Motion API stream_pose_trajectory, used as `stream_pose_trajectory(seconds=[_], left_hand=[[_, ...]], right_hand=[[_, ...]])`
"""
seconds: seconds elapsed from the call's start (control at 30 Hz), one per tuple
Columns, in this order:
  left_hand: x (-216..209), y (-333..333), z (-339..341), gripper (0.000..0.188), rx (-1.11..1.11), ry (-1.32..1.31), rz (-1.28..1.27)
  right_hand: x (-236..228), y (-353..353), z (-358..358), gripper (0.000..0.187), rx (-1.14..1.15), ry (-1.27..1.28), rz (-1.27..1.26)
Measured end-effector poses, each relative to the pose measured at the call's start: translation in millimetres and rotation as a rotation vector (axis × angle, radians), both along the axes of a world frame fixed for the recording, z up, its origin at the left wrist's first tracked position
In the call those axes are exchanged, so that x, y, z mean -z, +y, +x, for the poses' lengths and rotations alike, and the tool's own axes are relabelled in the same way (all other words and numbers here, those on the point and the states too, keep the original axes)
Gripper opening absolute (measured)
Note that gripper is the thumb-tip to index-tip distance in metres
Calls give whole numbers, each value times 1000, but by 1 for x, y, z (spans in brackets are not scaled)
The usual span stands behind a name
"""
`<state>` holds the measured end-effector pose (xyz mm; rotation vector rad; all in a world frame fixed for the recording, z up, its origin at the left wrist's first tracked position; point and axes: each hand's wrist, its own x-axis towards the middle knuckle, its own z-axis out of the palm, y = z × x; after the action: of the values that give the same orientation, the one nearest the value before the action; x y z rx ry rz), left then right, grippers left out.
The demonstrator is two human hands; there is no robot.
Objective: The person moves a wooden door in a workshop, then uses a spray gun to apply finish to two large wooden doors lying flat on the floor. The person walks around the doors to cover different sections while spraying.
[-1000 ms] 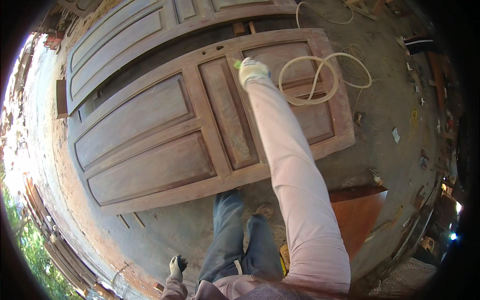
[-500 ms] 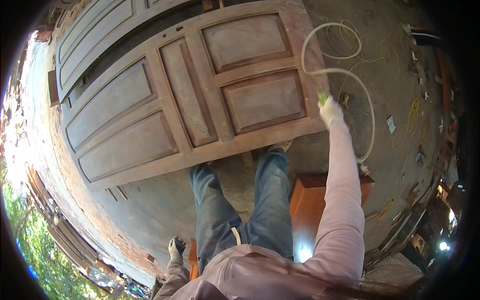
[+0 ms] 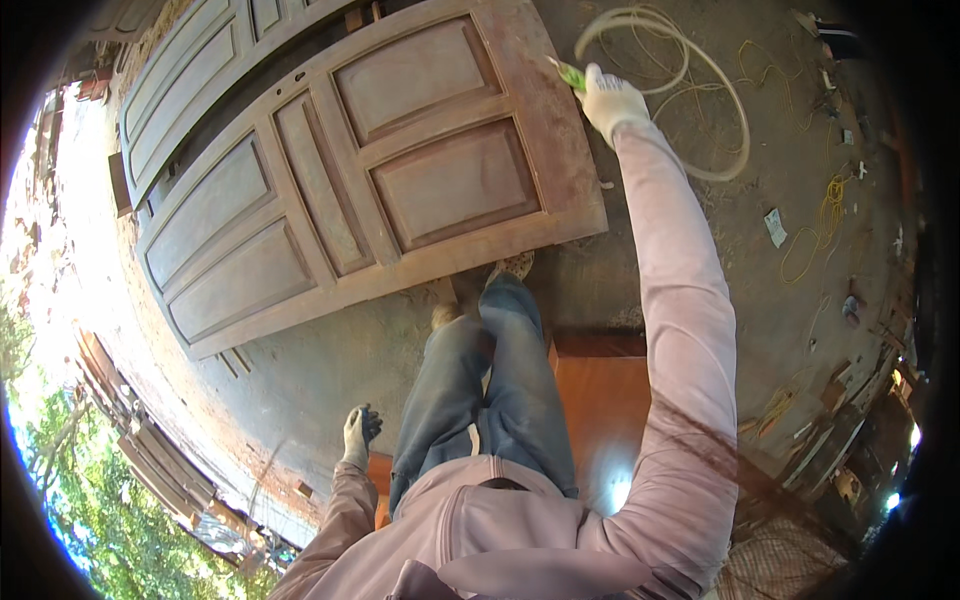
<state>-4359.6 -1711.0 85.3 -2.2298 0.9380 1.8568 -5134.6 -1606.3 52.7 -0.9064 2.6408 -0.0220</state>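
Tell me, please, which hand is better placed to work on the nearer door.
Likely the right hand: it holds a green object by that door, while the left hand hangs farther away.

Grey floor [image 3: 765,315], sunlit green foliage [image 3: 130,530]

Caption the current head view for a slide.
White-gloved right hand holding a small green tool near the right edge of a brown panelled wooden door.

no legible text, labels, numbers or signs
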Motion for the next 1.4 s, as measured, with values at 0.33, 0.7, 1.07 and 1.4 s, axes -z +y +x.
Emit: stream_pose_trajectory(seconds=[0.33, 0.7, 1.07, 1.4], left_hand=[[-5, 53, 27, 24, -95, -6, 115], [22, 13, -104, 24, 108, 47, 2], [33, 103, -265, 15, -144, 130, -241], [-37, 269, -508, 22, 290, 247, 90]], right_hand=[[-17, 108, 194, 46, -324, -547, 366], [-78, 190, 159, 35, -188, -476, 420], [-117, 316, -14, 29, -217, -344, 175], [-210, 469, -254, 46, 13, -342, 499]])
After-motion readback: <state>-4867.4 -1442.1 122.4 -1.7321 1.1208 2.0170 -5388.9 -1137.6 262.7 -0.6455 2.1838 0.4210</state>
